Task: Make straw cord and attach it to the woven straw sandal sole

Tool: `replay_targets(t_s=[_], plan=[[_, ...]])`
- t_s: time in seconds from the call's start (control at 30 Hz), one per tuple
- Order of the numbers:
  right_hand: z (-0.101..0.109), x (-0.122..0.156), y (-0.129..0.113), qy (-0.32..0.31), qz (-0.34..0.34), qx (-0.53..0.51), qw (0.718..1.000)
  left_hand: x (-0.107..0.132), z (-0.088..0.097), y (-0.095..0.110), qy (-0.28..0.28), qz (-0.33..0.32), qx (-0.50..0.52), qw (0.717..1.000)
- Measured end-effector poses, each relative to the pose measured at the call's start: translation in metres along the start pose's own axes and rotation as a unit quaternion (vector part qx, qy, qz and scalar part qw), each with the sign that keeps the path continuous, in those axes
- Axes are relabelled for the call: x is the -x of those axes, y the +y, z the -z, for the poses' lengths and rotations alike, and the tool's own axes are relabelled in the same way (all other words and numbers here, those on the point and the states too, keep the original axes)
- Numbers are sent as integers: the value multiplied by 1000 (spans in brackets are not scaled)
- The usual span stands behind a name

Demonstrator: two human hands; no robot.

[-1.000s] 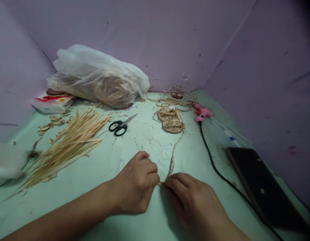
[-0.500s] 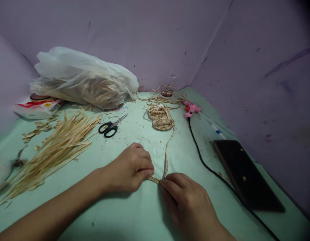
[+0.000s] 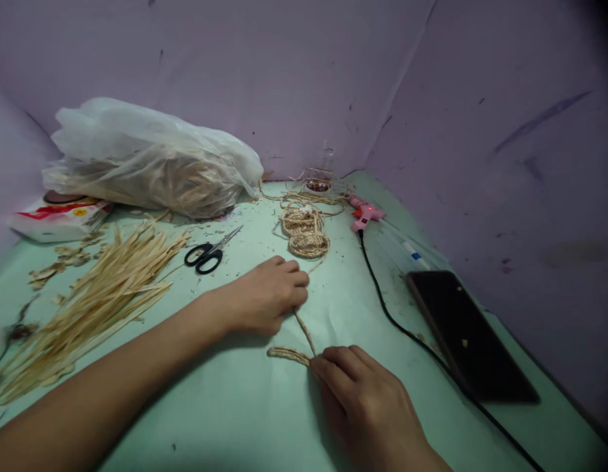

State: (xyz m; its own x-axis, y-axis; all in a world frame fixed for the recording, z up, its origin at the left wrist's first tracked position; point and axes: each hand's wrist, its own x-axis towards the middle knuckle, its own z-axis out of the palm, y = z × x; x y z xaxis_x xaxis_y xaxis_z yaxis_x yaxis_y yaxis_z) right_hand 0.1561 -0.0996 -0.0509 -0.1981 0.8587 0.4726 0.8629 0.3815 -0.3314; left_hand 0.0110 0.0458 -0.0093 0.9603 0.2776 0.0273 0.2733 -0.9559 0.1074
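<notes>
A braided straw cord [image 3: 304,331] runs across the green table from a coiled bundle [image 3: 304,233] at the back to my hands. My left hand [image 3: 267,298] is closed on the cord a little way up its length. My right hand [image 3: 367,400] pinches the cord near its free end, and a short braided piece [image 3: 287,354] sticks out to the left of its fingers on the table.
Loose straw strips [image 3: 95,295] lie at left, black scissors [image 3: 208,252] behind them, a plastic bag of straw [image 3: 147,160] at the back. A pink glue gun [image 3: 363,213] with a black cable [image 3: 387,314] and a dark phone [image 3: 461,334] sit at right.
My left hand has left the cord's end and slid up and away along the cord toward the coil. The right hand stays pinching near the end. The view has shifted right.
</notes>
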Motion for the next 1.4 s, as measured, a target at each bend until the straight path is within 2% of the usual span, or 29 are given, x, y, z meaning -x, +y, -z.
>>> replay_targets(t_s=[0.2,0.3,0.37,0.4,0.43,0.5,0.53,0.57,0.6,0.73,0.83,0.97,1.17,1.4], plan=[[1,2,2,-17,-3,-12,1000,47,2,-23,-38,92,-142,985],[1,5,5,-33,4,-18,999,71,6,-27,-51,198,-209,956],[1,7,7,-47,9,-24,999,79,11,-23,-41,274,-236,932],[1,8,8,-53,10,-26,998,79,13,-19,-16,285,-224,932],[1,8,8,-57,13,-26,998,76,14,-13,29,278,-188,942],[1,9,9,-61,16,-25,998,62,14,1,96,159,-46,982],[1,9,10,-61,17,-26,998,52,12,8,107,91,29,990],[1,9,10,-58,18,-27,998,42,9,15,91,47,90,991],[0,9,10,-56,18,-27,998,33,5,20,76,29,126,989],[-1,10,8,-35,12,-28,999,11,-10,26,44,25,143,988],[-1,9,5,4,-4,-41,999,11,-15,24,25,26,129,991],[-1,9,2,41,-16,-44,998,16,-16,24,28,40,147,988],[-3,16,5,35,-10,-66,997,19,-12,20,6,41,148,988],[-2,19,9,10,-3,-58,998,28,-12,17,9,27,111,993]])
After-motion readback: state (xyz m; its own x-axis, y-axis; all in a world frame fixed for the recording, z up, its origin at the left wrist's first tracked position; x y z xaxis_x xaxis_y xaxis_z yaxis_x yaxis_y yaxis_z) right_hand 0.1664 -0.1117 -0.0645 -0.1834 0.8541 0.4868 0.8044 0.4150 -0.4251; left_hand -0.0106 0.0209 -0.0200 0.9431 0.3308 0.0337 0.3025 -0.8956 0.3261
